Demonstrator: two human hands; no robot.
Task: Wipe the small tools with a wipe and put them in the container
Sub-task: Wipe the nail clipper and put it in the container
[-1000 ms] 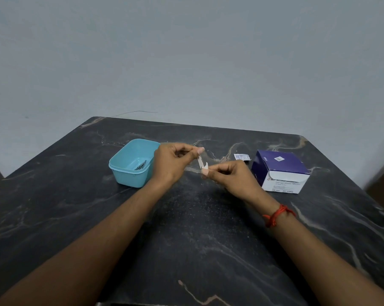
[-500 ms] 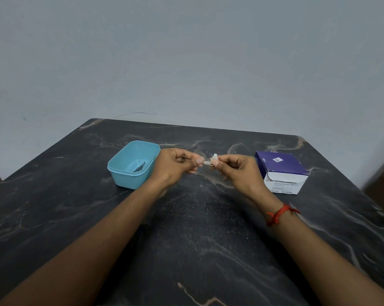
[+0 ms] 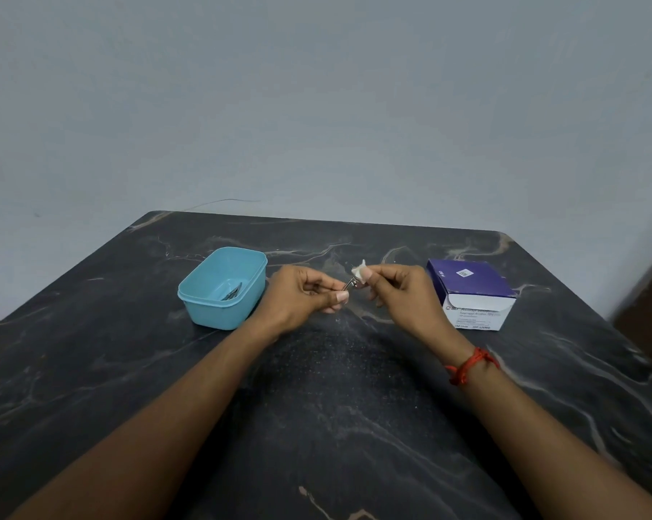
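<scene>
Above the middle of the dark marbled stone surface (image 3: 317,407), the left hand (image 3: 298,298) pinches a small shiny metal tool (image 3: 348,284) between thumb and curled fingers, the tool's free end pointing up and to the right. The right hand (image 3: 403,290) pinches a small white wipe (image 3: 359,270) between thumb and forefinger, the wipe touching the tool's upper end. Both hands hover over the surface. To the left, just beside the left hand, stands a light blue rectangular plastic container (image 3: 219,290) with a few thin metal tools (image 3: 231,293) lying inside. To the right sits a purple and white cardboard box (image 3: 474,294). A red thread bracelet (image 3: 470,364) circles the right wrist.
</scene>
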